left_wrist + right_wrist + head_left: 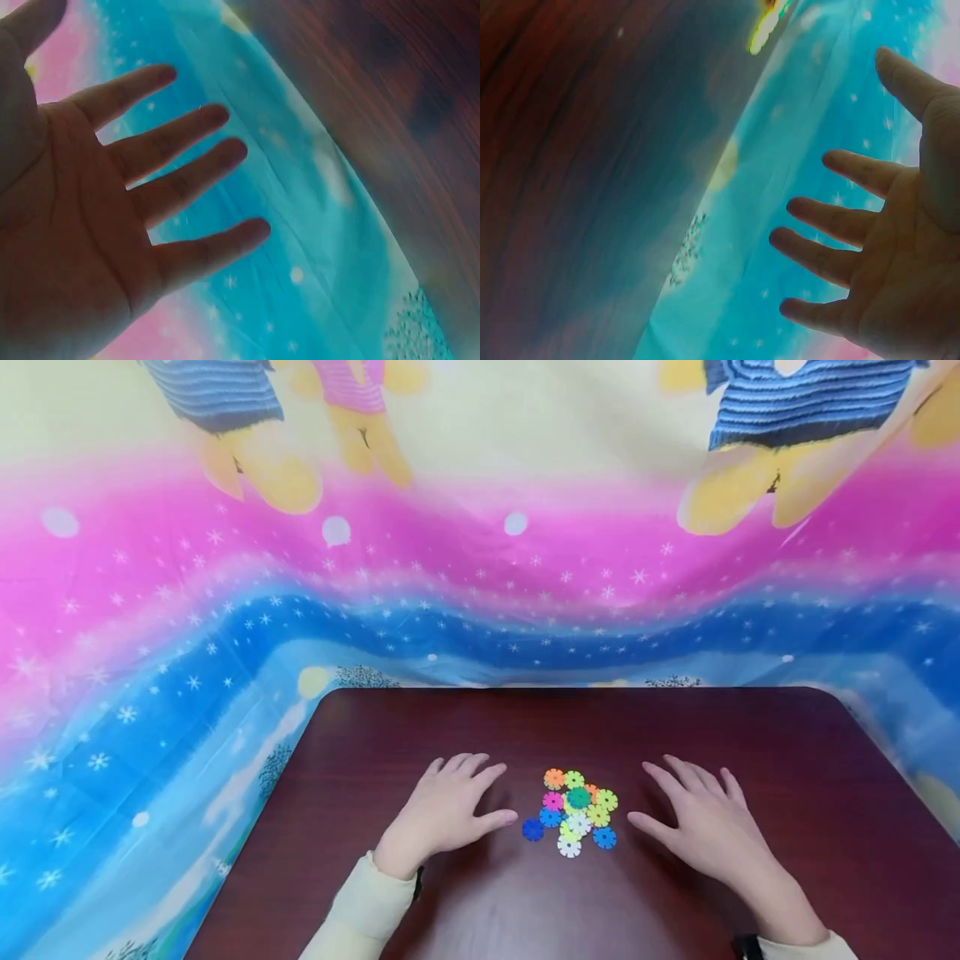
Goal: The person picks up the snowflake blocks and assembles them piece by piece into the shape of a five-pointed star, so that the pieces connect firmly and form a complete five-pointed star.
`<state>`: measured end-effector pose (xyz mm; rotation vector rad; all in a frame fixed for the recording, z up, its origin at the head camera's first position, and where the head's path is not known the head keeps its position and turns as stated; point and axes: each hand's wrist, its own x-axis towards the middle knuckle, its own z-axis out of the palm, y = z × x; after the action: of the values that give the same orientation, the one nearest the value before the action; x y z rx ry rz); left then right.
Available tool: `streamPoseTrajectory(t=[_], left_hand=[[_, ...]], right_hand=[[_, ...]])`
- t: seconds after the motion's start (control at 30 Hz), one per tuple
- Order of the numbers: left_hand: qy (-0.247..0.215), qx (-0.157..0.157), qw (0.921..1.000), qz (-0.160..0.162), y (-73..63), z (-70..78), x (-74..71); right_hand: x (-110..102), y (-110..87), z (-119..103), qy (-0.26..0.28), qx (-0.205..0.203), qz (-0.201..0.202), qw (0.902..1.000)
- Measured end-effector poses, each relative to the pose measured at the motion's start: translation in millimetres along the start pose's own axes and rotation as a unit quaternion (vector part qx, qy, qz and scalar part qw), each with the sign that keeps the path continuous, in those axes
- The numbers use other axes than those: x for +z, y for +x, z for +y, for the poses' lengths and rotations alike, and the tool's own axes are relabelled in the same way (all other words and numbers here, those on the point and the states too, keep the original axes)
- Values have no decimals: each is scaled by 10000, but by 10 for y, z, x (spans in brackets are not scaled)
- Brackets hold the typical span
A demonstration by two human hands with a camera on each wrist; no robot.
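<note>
A loose pile of notched plastic discs, like snowflake building pieces, lies mid-table in the head view. Among them are an orange disc (554, 778), a pink disc (552, 801), a green disc (578, 797), a dark blue disc (533, 830) and a white disc (569, 846); some overlap. To the left of the pile is my left hand (450, 810), fingers spread and holding nothing. My right hand (705, 822) is on the pile's other side, its fingers likewise spread. In the wrist views, the left palm (75, 217) and right palm (900, 270) both show bare.
The dark brown table (360, 727) has rounded far corners. Behind it and along its sides hangs a printed cloth (450, 560) in pink, blue and cream. Pale sleeves cover both forearms, and a dark band shows at each wrist.
</note>
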<state>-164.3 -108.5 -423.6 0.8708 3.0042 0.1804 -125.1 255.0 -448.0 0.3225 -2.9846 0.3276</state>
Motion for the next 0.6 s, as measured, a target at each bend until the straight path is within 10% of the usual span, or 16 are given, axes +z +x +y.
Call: streamPoseTrajectory(t=[0.6], left_hand=[[393, 951, 9933, -524, 480, 154, 302]], right_hand=[[167, 339, -314, -85, -1067, -1012, 9891]])
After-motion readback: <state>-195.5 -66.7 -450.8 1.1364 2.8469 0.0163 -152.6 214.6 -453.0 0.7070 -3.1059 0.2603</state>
